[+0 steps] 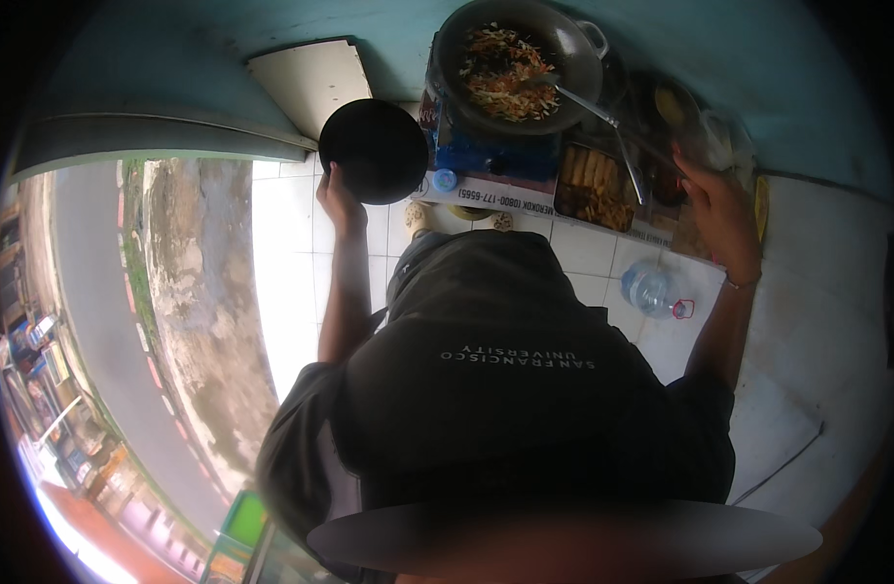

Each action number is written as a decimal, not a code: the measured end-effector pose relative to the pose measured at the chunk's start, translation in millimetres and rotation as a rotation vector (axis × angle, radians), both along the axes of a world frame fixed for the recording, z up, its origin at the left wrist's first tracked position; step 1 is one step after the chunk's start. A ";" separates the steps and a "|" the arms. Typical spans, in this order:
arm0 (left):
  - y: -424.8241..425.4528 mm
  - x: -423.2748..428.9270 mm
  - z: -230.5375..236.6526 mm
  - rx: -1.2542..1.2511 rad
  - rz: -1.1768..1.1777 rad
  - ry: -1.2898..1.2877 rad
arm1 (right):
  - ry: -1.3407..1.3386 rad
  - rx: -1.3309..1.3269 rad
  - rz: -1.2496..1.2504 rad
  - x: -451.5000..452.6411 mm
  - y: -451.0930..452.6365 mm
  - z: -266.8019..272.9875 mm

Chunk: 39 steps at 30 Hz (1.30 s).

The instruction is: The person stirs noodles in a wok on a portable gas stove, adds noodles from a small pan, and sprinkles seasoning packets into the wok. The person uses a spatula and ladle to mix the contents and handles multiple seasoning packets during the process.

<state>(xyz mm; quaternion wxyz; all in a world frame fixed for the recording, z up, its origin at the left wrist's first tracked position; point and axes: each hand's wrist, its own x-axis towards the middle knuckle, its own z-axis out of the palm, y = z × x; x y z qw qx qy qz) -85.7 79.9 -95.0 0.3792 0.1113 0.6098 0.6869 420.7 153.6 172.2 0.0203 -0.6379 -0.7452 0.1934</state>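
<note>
My left hand (340,202) grips the near rim of a round black pan or bowl (374,151), held to the left of the stove. My right hand (717,206) reaches over the right end of the low table, its fingers near a dark container; whether it holds something I cannot tell. Between my hands, a large metal wok (578,51) holds shredded cabbage and carrot (520,80), with a metal spatula (591,106) resting in it. Its handle points toward the lower right. A tray of rolled and cut fried food (597,187) sits below the wok.
A blue bottle cap (444,180) lies at the table's near left edge, on a printed banner (505,194). On the tiled floor at right lies a large clear plastic bottle (647,290). A pale board (317,80) leans at the wall. Plastic bags (717,135) stand behind my right hand.
</note>
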 end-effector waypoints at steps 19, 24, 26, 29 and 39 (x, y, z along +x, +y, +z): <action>2.7 -2.1 0.6 -0.009 0.002 -0.033 | -0.447 0.084 0.171 -50.9 116.5 -19.8; -0.9 -4.3 3.3 0.024 -0.057 -0.046 | -0.123 0.115 0.206 -58.6 106.3 -69.1; -3.2 -3.7 2.2 0.038 -0.061 -0.040 | 0.045 0.169 0.177 -61.8 82.6 -79.4; -2.8 -4.3 -1.6 0.040 -0.027 0.027 | 0.032 0.070 0.139 -55.2 50.3 -69.3; 0.9 -4.6 -2.7 0.015 -0.010 0.023 | -0.190 0.153 0.112 -34.1 -11.0 -30.9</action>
